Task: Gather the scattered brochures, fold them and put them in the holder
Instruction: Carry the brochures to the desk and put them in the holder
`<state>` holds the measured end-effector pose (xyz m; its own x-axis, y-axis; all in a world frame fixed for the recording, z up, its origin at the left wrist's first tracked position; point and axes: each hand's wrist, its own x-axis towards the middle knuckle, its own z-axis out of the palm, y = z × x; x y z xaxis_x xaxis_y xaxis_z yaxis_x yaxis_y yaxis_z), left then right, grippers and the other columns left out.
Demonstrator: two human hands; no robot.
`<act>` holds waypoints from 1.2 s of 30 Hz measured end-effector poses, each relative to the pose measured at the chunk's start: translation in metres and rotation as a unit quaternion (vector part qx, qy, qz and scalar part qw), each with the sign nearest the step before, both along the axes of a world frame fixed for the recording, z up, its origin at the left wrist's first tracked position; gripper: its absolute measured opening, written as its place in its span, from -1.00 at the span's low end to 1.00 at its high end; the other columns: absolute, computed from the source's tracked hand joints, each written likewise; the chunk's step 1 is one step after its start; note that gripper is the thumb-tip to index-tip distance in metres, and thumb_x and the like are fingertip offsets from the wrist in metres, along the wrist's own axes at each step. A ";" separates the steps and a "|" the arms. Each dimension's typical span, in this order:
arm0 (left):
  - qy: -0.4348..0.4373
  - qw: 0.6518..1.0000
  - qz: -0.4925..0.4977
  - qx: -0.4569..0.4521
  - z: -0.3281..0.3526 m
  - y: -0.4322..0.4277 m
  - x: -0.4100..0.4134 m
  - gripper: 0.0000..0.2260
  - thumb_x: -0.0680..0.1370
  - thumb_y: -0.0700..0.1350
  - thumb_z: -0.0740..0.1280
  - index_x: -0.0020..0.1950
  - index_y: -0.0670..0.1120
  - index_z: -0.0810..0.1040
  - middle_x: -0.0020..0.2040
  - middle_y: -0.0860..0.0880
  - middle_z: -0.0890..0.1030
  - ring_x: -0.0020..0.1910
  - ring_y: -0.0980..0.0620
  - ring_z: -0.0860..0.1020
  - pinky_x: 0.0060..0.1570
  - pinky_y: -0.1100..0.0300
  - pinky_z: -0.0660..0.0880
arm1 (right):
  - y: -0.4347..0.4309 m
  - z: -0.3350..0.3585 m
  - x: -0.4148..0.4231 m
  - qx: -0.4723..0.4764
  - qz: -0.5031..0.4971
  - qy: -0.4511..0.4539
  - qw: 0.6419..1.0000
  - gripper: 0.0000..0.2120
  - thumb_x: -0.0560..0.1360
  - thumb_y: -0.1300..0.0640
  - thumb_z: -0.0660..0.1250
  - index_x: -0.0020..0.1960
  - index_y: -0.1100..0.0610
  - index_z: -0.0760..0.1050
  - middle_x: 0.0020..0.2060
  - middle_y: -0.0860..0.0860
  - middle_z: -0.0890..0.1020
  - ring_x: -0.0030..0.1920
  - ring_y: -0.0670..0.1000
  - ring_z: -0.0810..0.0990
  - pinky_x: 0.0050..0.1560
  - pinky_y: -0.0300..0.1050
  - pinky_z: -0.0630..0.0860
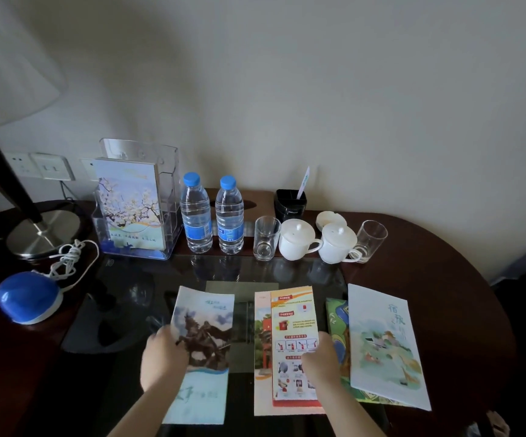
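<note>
**A:** Quick check of the layout, taking the clear holder at the back as reference. One blossom brochure is already stood upright inside it. Well in front of the holder, on the glass tabletop, the horse brochure is pinched at its near-left edge by the left hand, fingers closed on the paper. Further right of the holder's line, the red-and-orange leaflet is pressed down by the right hand; whether an edge is actually gripped there can't be told.

**B:** Orientation?

**A:** All long axes are run roughly front-to-back, top ends pointed toward the holder's side of the tabletop. The pale landscape brochure, farthest right, is laid over a green one.

**B:** Risks?

**A:** Slippery glass, probably. A crooked crease could be made if a sheet slides mid-fold. And the two water bottles are parked just beside the holder, so one could be knocked over when something gets slotted in.
</note>
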<state>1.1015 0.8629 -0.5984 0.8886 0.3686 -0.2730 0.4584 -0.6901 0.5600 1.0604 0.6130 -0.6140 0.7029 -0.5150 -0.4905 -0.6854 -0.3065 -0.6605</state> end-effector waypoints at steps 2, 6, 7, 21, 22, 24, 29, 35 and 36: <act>0.036 0.987 -0.021 0.152 0.007 0.007 -0.002 -0.78 0.50 -0.13 0.28 0.14 -0.06 0.51 0.07 -0.07 0.58 0.02 -0.06 0.51 -0.06 0.09 0.45 | 0.008 0.001 0.003 0.015 0.008 -0.006 1.000 -0.74 0.52 0.38 0.20 0.15 0.12 0.38 0.07 0.03 0.62 -0.10 -0.05 0.66 -0.45 -0.36 0.42; 0.010 0.996 -0.067 0.050 0.033 -0.009 0.005 -0.50 0.51 0.10 0.33 0.40 -0.03 0.37 0.26 -0.05 0.51 0.17 0.00 0.50 0.08 0.21 0.49 | 0.029 0.030 0.018 0.095 -0.013 -0.056 0.994 -0.76 0.48 0.40 0.19 0.06 0.14 0.43 0.00 0.08 0.64 -0.09 -0.01 0.64 -0.21 -0.16 0.58; 0.022 0.994 -0.071 -0.078 0.043 -0.018 0.009 -0.48 0.52 0.11 0.34 0.41 -0.04 0.35 0.20 -0.03 0.55 0.07 0.06 0.56 -0.03 0.31 0.53 | 0.034 0.043 0.024 0.118 -0.009 -0.078 0.990 -0.79 0.45 0.38 0.22 0.02 0.16 0.47 -0.05 0.10 0.67 -0.09 0.03 0.66 -0.12 -0.08 0.61; -0.117 0.963 -0.120 -0.210 0.150 0.078 0.101 -0.75 0.42 -0.11 0.49 0.04 0.05 0.51 -0.09 0.11 0.66 -0.12 0.14 0.64 -0.11 0.29 0.59 | 0.144 0.175 0.138 0.140 0.208 -0.199 0.947 -0.68 0.42 0.35 0.46 -0.02 -0.05 0.56 -0.04 -0.10 0.70 0.01 -0.06 0.67 0.04 0.03 0.65; -0.135 0.965 -0.115 -0.195 0.155 0.091 0.112 -0.75 0.41 -0.11 0.49 0.02 0.04 0.51 -0.10 0.12 0.65 -0.13 0.13 0.64 -0.12 0.28 0.58 | 0.155 0.183 0.149 0.114 0.235 -0.224 0.939 -0.68 0.42 0.34 0.45 -0.05 -0.07 0.56 -0.06 -0.14 0.69 0.00 -0.08 0.67 0.05 0.03 0.65; -0.194 0.961 -0.092 -0.174 0.166 0.113 0.136 -0.77 0.40 -0.11 0.51 -0.07 0.07 0.50 -0.16 0.16 0.62 -0.17 0.18 0.60 -0.24 0.36 0.51 | 0.177 0.194 0.177 0.056 0.252 -0.287 0.922 -0.73 0.43 0.36 0.43 -0.06 0.00 0.59 -0.08 -0.15 0.68 -0.02 -0.08 0.67 0.02 -0.02 0.65; -0.287 0.950 -0.004 -0.123 0.171 0.158 0.198 -0.80 0.41 -0.03 0.49 -0.13 0.09 0.47 -0.27 0.17 0.54 -0.28 0.21 0.50 -0.38 0.33 0.35 | 0.235 0.197 0.254 -0.058 0.220 -0.345 0.911 -0.83 0.47 0.28 0.40 0.06 0.20 0.63 0.02 0.03 0.71 0.02 -0.02 0.68 -0.05 -0.19 0.60; -0.299 0.940 0.029 -0.159 0.139 0.170 0.231 -0.76 0.41 -0.04 0.49 -0.11 0.12 0.44 -0.26 0.19 0.55 -0.26 0.26 0.51 -0.35 0.40 0.34 | 0.274 0.154 0.291 -0.110 0.179 -0.336 0.918 -0.87 0.50 0.24 0.38 0.04 0.19 0.62 0.05 0.03 0.69 0.04 -0.01 0.66 -0.21 -0.47 0.40; -0.297 0.940 0.033 -0.166 0.132 0.171 0.234 -0.75 0.41 -0.04 0.50 -0.11 0.13 0.43 -0.25 0.20 0.55 -0.25 0.27 0.52 -0.34 0.41 0.35 | 0.277 0.146 0.293 -0.113 0.181 -0.331 0.919 -0.87 0.50 0.24 0.38 0.05 0.18 0.62 0.06 0.02 0.69 0.05 -0.02 0.65 -0.19 -0.47 0.40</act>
<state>1.3352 1.0336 -0.4662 0.8987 0.4110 0.1533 0.0333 -0.4122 0.9105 1.3532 0.8904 -0.4683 0.9541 -0.2253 0.1972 0.0173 -0.6159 -0.7876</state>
